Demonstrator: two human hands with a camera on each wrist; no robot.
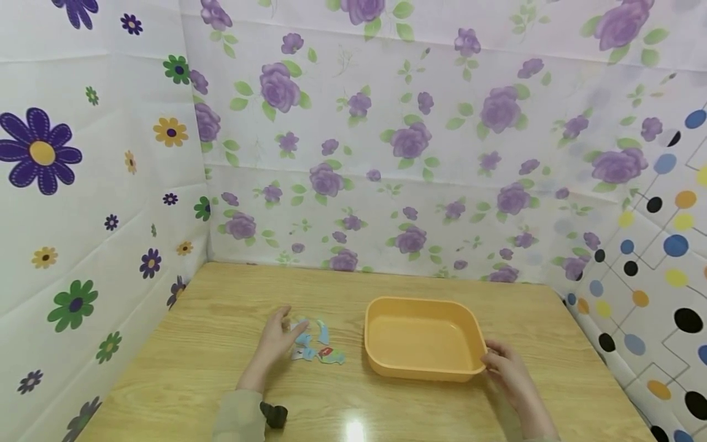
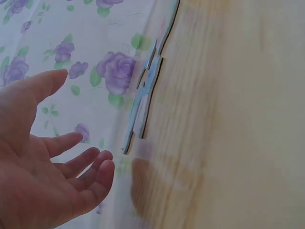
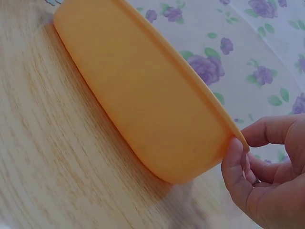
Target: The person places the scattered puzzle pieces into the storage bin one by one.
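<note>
Clearly, the right hand pinches a smooth, round-cornered orange basin.

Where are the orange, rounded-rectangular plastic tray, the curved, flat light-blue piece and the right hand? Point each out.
Orange, rounded-rectangular plastic tray (image 1: 423, 337), head view: bare inside floor.
Curved, flat light-blue piece (image 1: 323, 334), head view: its upper face.
Right hand (image 1: 509, 372), head view: its back.

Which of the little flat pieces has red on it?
The bottom-right piece in the head view, nearest the orange tray. It has a red patch and some green; the other pieces look mostly pale blue or whitish.
</note>
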